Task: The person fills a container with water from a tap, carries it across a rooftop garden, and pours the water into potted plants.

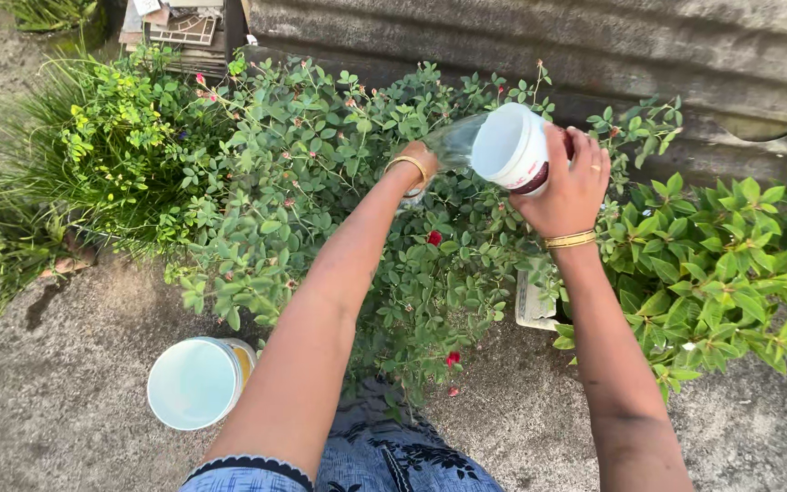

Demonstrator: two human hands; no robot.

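White plastic tub [507,146], upper centre of frame, tipped on its side, open mouth facing left; dark red band on its outer wall. Clear water [453,141] spills from the mouth in a sheet over the rose bush [366,182]. Right hand [571,187] clamped around the tub's base, fingers wrapped. Left hand [416,159] under the pour, mostly hidden by water; grip cannot be told. Gold bangles on both wrists. Lower left: pale bucket [195,383] standing on concrete, inside looks bare. Small red blooms scattered in bush.
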